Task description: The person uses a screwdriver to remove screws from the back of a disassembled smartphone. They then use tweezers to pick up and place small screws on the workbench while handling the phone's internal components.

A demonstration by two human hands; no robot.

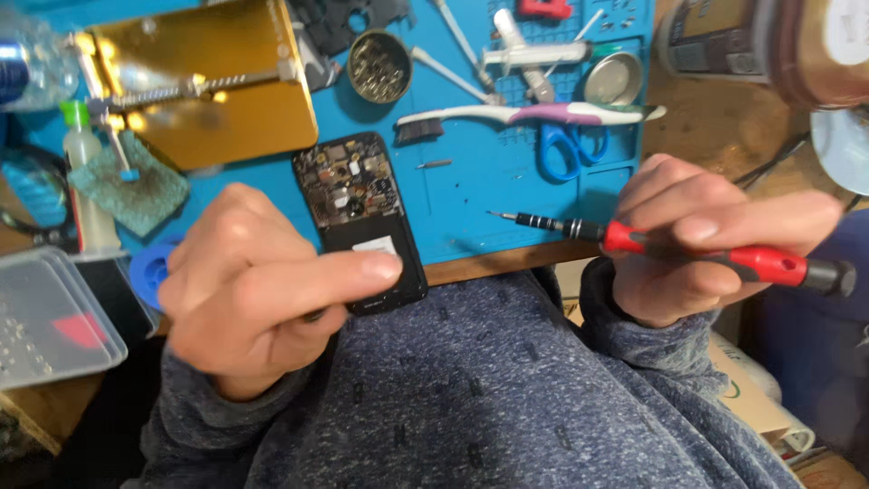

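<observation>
A blue work mat [489, 195] bears an opened phone [359, 217] at its near edge. The left hand [262, 290] pinches closed at the phone's lower end. The right hand [697, 240] is clamped on a red-handled screwdriver [688, 249]. A round tin [379, 65] holds small screws; a shallow round dish [614, 79] sits right of it, contents unclear.

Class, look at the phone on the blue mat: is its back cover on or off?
Off. The phone lies with its circuit board and inner parts exposed, near the left hand.
</observation>
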